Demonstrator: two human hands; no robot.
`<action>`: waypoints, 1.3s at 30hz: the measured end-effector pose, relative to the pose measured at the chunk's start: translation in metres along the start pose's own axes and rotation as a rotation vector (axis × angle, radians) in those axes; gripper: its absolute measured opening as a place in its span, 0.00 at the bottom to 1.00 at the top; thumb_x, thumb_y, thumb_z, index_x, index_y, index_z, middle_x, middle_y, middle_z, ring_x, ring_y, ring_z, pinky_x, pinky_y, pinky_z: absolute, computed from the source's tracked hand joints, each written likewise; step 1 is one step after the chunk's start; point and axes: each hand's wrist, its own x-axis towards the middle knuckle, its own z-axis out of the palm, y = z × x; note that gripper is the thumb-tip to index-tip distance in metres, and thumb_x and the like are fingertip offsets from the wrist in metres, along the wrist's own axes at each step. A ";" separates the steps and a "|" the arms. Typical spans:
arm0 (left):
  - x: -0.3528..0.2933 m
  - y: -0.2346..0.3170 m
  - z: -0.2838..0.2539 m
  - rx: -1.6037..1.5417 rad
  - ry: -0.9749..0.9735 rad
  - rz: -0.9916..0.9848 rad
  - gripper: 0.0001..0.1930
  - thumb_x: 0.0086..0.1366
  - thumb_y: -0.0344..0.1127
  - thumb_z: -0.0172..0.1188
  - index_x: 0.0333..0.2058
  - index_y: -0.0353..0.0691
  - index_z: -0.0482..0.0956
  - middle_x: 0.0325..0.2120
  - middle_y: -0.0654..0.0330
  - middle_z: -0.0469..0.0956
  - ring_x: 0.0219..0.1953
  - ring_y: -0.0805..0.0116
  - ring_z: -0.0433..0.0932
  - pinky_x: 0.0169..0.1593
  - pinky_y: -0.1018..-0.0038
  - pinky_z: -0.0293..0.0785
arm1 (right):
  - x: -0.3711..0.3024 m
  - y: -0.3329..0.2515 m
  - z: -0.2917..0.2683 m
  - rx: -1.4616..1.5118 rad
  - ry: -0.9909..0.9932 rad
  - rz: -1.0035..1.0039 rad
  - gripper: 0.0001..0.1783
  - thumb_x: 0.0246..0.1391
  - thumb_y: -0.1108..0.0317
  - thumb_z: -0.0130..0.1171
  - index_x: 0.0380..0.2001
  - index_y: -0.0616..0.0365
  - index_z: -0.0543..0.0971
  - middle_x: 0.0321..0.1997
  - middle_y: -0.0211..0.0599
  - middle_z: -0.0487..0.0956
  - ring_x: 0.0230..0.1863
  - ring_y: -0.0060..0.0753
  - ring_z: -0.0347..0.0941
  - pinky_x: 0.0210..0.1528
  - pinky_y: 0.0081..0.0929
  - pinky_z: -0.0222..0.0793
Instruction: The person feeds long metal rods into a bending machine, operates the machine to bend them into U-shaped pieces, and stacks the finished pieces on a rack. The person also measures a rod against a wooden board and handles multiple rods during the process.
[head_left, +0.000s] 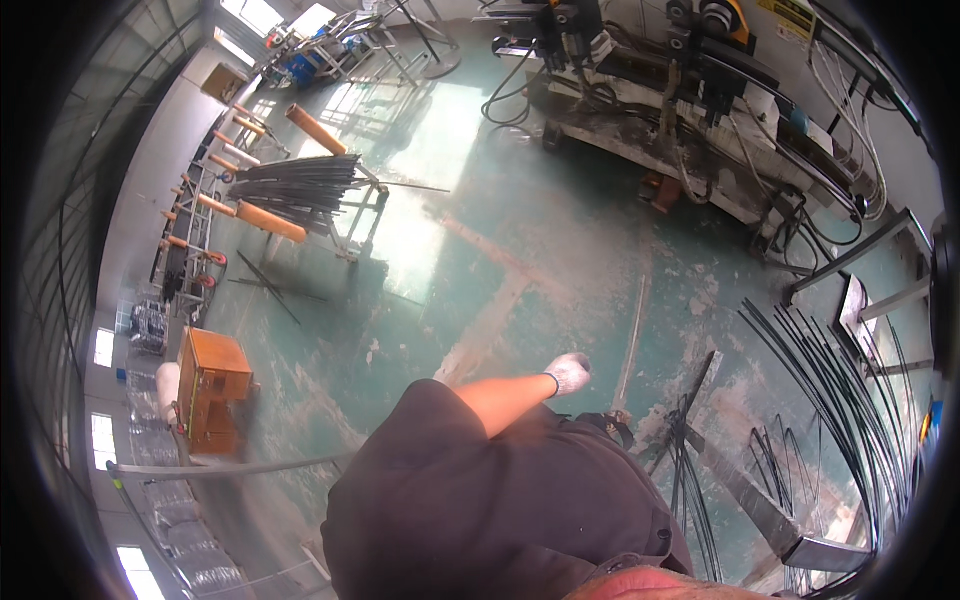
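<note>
My left hand (570,373), in a whitish knit glove, is in front of my body above the green floor. Its fingers look curled into a rounded fist, and whatever they may hold is hidden. The bare forearm comes out of a dark short sleeve and crosses toward the right. Just below the hand a dark shoe (618,428) partly shows. My right hand is out of sight. Nearest on the right, dark thin strips (686,480) lean by a metal frame bar (745,492).
Long dark strips (830,400) fan out at the right. A large machine (640,130) with hanging cables stands at the far right. Far left, a rack holds a bundle of black strips (295,190) by cardboard tubes (270,221). An orange-brown cabinet (217,366) stands at the left.
</note>
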 end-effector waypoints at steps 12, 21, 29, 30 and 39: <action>-0.015 -0.104 -0.082 -0.153 0.078 0.059 0.24 0.63 0.40 0.61 0.55 0.36 0.87 0.52 0.42 0.88 0.57 0.43 0.85 0.63 0.56 0.80 | -0.104 -0.113 -0.112 0.367 -0.176 -0.316 0.29 0.79 0.55 0.58 0.71 0.64 0.78 0.75 0.50 0.78 0.71 0.43 0.78 0.71 0.39 0.74; -0.094 -0.308 -0.167 -0.422 0.293 -0.104 0.19 0.64 0.37 0.63 0.51 0.35 0.88 0.43 0.47 0.90 0.46 0.56 0.89 0.53 0.62 0.85 | -0.357 -0.370 -0.096 0.404 -0.923 -0.644 0.23 0.75 0.70 0.63 0.69 0.60 0.81 0.48 0.27 0.77 0.44 0.18 0.66 0.44 0.21 0.58; -0.144 -0.350 -0.263 -1.269 0.186 -0.075 0.18 0.73 0.40 0.65 0.54 0.33 0.83 0.38 0.58 0.84 0.38 0.66 0.84 0.46 0.66 0.84 | -0.627 -0.529 -0.075 0.186 -1.090 -1.144 0.17 0.71 0.73 0.66 0.60 0.61 0.88 0.52 0.50 0.92 0.51 0.34 0.89 0.58 0.30 0.81; -0.153 -0.332 -0.289 -1.367 0.187 -0.050 0.18 0.76 0.41 0.65 0.55 0.33 0.81 0.41 0.58 0.84 0.40 0.65 0.84 0.47 0.66 0.84 | -0.655 -0.544 -0.073 0.178 -1.050 -1.301 0.17 0.69 0.73 0.66 0.59 0.60 0.88 0.52 0.51 0.91 0.50 0.38 0.89 0.57 0.32 0.81; -0.218 -0.365 -0.481 -2.031 0.180 0.156 0.39 0.79 0.68 0.54 0.63 0.30 0.71 0.49 0.44 0.83 0.52 0.47 0.84 0.58 0.49 0.83 | -0.918 -0.655 -0.053 0.234 -1.210 -2.086 0.17 0.61 0.72 0.64 0.52 0.46 0.90 0.38 0.42 0.89 0.41 0.51 0.88 0.46 0.48 0.83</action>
